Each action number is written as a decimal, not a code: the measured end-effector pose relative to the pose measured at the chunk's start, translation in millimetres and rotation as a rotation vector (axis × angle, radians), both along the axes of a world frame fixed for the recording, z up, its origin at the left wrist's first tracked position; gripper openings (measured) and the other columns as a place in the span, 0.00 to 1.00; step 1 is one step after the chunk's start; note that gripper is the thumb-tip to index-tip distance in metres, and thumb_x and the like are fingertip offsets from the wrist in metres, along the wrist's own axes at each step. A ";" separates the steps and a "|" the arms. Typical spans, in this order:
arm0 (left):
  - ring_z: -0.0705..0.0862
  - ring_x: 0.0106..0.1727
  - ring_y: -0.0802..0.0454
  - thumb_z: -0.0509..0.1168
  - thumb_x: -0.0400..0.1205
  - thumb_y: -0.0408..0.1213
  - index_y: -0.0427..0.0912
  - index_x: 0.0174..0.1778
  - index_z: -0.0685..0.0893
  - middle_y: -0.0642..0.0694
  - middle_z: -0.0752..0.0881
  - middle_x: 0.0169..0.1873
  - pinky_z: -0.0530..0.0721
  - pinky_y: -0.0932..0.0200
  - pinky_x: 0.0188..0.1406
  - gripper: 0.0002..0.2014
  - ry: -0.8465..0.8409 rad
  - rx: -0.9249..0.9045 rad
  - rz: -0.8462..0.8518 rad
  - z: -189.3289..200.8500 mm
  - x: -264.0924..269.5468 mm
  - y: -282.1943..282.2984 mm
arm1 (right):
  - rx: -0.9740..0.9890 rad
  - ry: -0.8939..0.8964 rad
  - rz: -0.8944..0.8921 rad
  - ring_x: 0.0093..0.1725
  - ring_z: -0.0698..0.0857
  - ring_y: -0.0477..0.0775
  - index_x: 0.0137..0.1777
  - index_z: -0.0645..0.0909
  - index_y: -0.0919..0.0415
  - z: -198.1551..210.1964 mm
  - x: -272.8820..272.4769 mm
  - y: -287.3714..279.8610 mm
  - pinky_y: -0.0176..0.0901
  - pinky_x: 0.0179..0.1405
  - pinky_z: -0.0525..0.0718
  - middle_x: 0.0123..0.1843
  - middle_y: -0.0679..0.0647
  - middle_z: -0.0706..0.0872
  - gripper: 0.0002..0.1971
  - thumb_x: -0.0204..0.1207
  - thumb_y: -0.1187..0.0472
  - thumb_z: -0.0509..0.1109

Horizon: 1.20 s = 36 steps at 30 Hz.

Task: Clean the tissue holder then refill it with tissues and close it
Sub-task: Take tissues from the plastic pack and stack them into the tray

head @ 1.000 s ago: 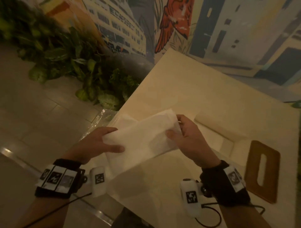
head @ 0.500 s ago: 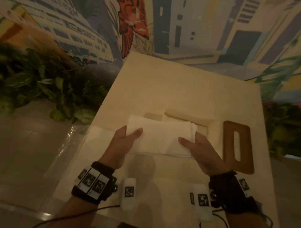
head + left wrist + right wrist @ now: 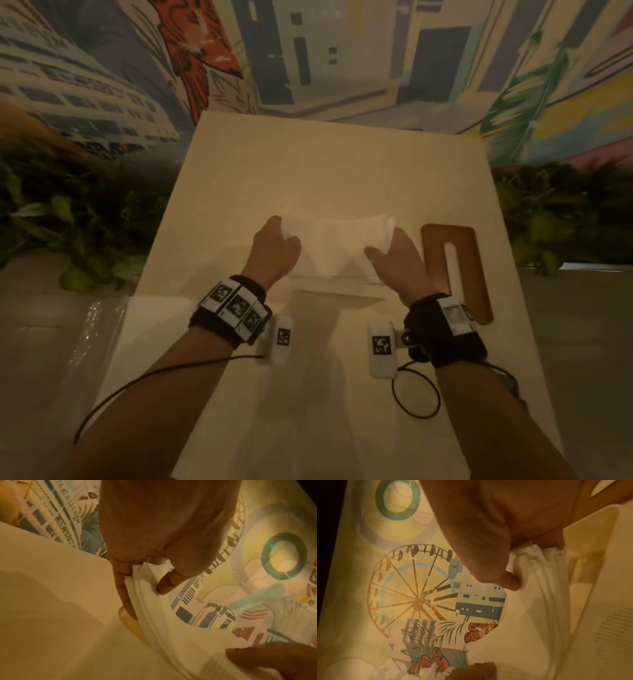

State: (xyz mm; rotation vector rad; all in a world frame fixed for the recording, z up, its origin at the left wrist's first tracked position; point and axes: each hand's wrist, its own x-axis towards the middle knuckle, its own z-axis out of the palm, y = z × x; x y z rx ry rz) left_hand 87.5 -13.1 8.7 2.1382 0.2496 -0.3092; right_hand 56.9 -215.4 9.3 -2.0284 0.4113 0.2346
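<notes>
Both hands are holding a stack of white tissues (image 3: 334, 245) over the cream table (image 3: 329, 164); the left hand (image 3: 274, 251) is pinching the stack's left end, thumb on top and fingers underneath, and the right hand (image 3: 397, 260) is clamping the right end the same way. The stack is bowing down in the middle between the two grips; in the left wrist view the layered edges of the tissues (image 3: 154, 615) are running along the fingers (image 3: 123, 588), and in the right wrist view the thumb is pressing into the folded tissues (image 3: 539, 588). The tissue holder's recess (image 3: 578, 563) is showing in that view as a cream-walled opening just beside the right hand; in the head view the tissues and hands are covering most of it, so how far the stack is sitting inside it cannot be told. The brown wooden lid (image 3: 455, 270), with its long slot, is lying flat on the table just right of the right hand, apart from the tissues. A clear plastic wrapper (image 3: 92, 329) is lying at the table's near left edge; green plants (image 3: 78, 219) are standing on both sides of the table, and a painted mural (image 3: 342, 54) of buildings and a red bird is filling the wall behind.
</notes>
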 end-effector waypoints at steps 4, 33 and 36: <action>0.76 0.44 0.47 0.63 0.80 0.33 0.34 0.57 0.75 0.41 0.80 0.49 0.72 0.58 0.41 0.12 -0.064 0.128 -0.060 -5.6 2.7 -8.2 | -0.151 0.073 0.007 0.67 0.77 0.59 0.73 0.66 0.68 -7.8 9.9 -4.0 0.36 0.54 0.70 0.71 0.62 0.74 0.24 0.79 0.63 0.67; 0.85 0.57 0.41 0.69 0.79 0.40 0.40 0.69 0.72 0.41 0.82 0.61 0.83 0.49 0.53 0.24 -0.057 0.782 -0.591 -23.6 -3.4 -31.4 | -0.664 -0.094 0.426 0.59 0.79 0.59 0.69 0.73 0.61 -31.3 -2.3 -11.9 0.47 0.53 0.82 0.63 0.59 0.77 0.22 0.76 0.74 0.67; 0.83 0.60 0.42 0.71 0.77 0.44 0.41 0.70 0.72 0.41 0.81 0.62 0.82 0.49 0.54 0.27 -0.020 0.743 -0.601 -27.9 -9.0 -35.0 | -0.689 0.069 0.558 0.64 0.78 0.63 0.71 0.72 0.61 -40.6 0.4 -16.1 0.50 0.60 0.81 0.65 0.61 0.77 0.23 0.76 0.71 0.68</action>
